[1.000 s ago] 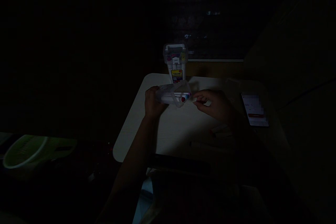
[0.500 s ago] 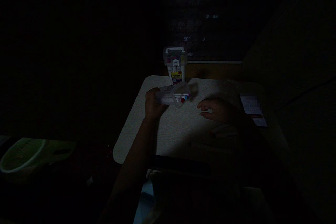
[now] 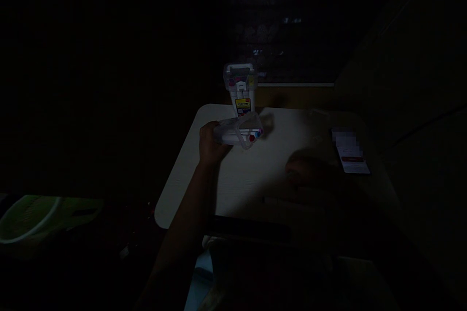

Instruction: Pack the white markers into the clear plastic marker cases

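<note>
The scene is very dark. My left hand [image 3: 208, 145] is closed round a clear plastic case [image 3: 239, 131] lying on its side, with several markers showing at its open end. Behind it stands an upright clear marker box [image 3: 240, 88] with a white handle and a yellow label. My right hand [image 3: 304, 171] hovers low over the white table [image 3: 251, 175] in shadow, near some faint pens [image 3: 288, 201] lying on the surface; its fingers are too dark to read.
A phone [image 3: 349, 152] with a lit screen lies at the table's right side. A green basket [image 3: 40, 216] sits low at the left, off the table. The table's rounded near-left corner is by my left forearm.
My right hand has drawn back from the case's open end toward me and into shadow near the pens. My left hand keeps holding the case in place.
</note>
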{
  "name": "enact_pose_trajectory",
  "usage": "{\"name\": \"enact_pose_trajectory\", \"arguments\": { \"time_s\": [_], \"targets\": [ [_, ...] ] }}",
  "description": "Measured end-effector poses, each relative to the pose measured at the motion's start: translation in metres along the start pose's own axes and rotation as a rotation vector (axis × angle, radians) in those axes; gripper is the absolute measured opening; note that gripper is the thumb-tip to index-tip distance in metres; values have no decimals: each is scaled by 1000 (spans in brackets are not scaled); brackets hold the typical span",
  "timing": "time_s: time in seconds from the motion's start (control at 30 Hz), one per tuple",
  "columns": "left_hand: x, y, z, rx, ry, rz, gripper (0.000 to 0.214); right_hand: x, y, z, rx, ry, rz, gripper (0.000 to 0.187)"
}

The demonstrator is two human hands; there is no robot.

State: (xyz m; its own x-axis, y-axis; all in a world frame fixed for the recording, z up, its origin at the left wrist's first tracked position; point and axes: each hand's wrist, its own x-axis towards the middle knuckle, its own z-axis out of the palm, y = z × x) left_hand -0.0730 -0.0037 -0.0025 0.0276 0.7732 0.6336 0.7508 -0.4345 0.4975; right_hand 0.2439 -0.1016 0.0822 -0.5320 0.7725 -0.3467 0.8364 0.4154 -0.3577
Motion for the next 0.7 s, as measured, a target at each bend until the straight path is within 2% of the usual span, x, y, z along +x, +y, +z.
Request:
{"name": "enact_pose_trajectory", "arguments": {
  "time_s": [0.13, 0.3, 0.43, 0.5, 0.6, 0.7],
  "targets": [
    [1, 2, -1, 2, 0, -2, 70, 3, 6, 0, -64, 18, 8, 24],
    [1, 1, 1, 5, 14, 15, 69, 14, 18, 7, -92, 35, -50, 24],
    [-1, -3, 3, -5, 24, 44, 70, 22, 18, 6, -86, 47, -63, 28],
    [-2, -4, 4, -10, 18, 33, 72, 23, 14, 0, -82, 90, -82, 29],
    [-2, -4, 3, -9, 11, 26, 73, 21, 7, -17, -46, 221, -93, 28],
    [-1, -3, 3, 4, 17, 42, 72, 19, 1, -36, -5, 323, -55, 27]
  ]
}}
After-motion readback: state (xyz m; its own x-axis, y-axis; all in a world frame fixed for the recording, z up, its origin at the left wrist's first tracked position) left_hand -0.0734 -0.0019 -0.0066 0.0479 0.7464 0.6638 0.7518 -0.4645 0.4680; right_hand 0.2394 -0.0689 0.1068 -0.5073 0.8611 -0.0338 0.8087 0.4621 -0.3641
